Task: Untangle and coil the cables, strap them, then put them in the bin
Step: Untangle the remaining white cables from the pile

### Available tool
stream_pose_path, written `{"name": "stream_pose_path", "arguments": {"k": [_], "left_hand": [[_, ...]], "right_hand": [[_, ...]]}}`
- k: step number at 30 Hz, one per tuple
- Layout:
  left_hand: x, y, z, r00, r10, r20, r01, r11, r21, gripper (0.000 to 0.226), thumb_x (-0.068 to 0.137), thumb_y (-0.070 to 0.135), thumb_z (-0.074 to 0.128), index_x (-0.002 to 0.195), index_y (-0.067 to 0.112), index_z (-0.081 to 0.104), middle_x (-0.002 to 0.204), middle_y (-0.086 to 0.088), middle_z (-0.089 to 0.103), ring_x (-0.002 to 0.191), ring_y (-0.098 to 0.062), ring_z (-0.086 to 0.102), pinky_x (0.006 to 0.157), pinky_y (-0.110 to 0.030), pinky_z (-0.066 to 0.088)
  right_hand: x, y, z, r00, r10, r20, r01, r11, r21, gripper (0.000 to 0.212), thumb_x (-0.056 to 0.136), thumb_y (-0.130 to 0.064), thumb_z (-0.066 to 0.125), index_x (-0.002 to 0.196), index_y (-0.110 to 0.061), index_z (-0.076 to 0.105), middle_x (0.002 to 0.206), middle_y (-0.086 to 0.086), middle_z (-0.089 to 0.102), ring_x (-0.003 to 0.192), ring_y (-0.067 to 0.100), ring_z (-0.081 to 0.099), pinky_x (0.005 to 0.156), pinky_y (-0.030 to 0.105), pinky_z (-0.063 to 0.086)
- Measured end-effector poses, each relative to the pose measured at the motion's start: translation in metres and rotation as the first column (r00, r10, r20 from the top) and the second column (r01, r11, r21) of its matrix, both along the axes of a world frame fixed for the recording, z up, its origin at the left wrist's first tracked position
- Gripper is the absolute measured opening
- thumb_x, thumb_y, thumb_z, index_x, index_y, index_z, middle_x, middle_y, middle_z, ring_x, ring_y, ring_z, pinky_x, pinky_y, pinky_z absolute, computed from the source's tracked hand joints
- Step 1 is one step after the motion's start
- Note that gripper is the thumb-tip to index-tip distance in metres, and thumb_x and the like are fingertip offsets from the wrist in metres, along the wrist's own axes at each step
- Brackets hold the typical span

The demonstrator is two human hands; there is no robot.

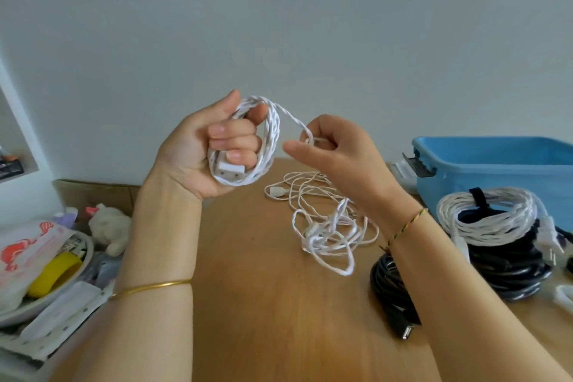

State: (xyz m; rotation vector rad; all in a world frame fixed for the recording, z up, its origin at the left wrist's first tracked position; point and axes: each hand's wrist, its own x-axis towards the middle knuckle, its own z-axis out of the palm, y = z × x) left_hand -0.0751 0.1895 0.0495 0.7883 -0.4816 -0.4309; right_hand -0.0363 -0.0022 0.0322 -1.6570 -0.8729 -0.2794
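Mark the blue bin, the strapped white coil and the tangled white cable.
blue bin (502, 172): head view, its front wall.
strapped white coil (502, 228): head view, its near loops.
tangled white cable (319, 237): head view, its knotted middle.

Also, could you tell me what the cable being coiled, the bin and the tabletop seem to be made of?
The cable looks fabric-braided, white and matte: a twisted weave shows. The bin looks like blue plastic, from its smooth moulded walls. The tabletop is wood or wood-look laminate, satin, with grain lines.
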Motion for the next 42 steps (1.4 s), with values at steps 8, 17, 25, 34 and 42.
{"name": "stream_pose_path", "arguments": {"k": [8,17,25,34,42], "left_hand": [[0.002,-0.004,0.002,0.989,0.086,-0.124,-0.121,0.94,-0.319,0.04,0.1,0.024,0.039,0.095,-0.011,0.057,0.045,-0.01,0.053,0.04,-0.023,0.045,0.048,-0.033,0.046],[-0.003,0.012,0.003,0.843,0.447,-0.299,-0.523,0.553,-0.648,0.058,0.099,0.013,0.042,0.046,-0.004,0.056,0.038,0.002,0.042,0.046,-0.007,0.043,0.067,-0.02,0.053],[0.007,-0.003,-0.002,0.609,0.791,-0.054,-0.707,0.51,-0.49,0.021,0.103,0.015,0.033,0.111,0.004,0.05,0.09,-0.004,0.066,0.076,0.001,0.06,0.092,-0.049,0.044],[0.02,-0.027,-0.024,0.131,0.67,0.731,-0.991,0.085,0.1,0.015,0.098,0.013,0.05,0.112,0.007,0.052,0.102,0.003,0.069,0.094,-0.009,0.068,0.083,-0.022,0.051],[0.004,-0.04,-0.017,0.52,0.396,0.757,-0.848,0.13,0.514,0.035,0.099,0.038,0.047,0.085,0.007,0.058,0.07,-0.003,0.068,0.063,-0.013,0.062,0.067,-0.034,0.047]], "right_hand": [[0.008,-0.005,-0.004,0.98,0.042,-0.196,-0.044,0.999,-0.005,0.05,0.093,-0.046,0.047,0.061,-0.009,0.057,0.042,-0.009,0.032,0.038,0.004,0.024,0.04,0.013,0.024],[0.014,-0.011,-0.013,0.907,0.116,-0.404,-0.111,0.993,0.036,0.018,0.093,-0.024,0.058,0.084,-0.009,0.064,0.049,-0.004,0.03,0.042,0.01,0.02,0.039,0.021,0.016],[0.006,-0.009,-0.006,0.968,0.058,-0.245,-0.15,0.914,-0.378,0.039,0.097,-0.033,0.049,0.07,-0.011,0.066,0.046,-0.005,0.037,0.038,0.007,0.027,0.041,0.016,0.026],[-0.017,-0.006,0.011,0.979,0.187,-0.08,-0.202,0.842,-0.501,0.025,0.085,-0.021,0.067,0.064,-0.008,0.065,0.05,-0.001,0.042,0.045,0.008,0.033,0.046,0.019,0.029],[0.005,-0.01,0.004,0.994,-0.041,0.097,0.048,0.997,-0.068,0.013,0.084,-0.006,0.064,0.088,-0.014,0.074,0.055,0.002,0.041,0.044,0.005,0.032,0.047,0.016,0.029]]}}
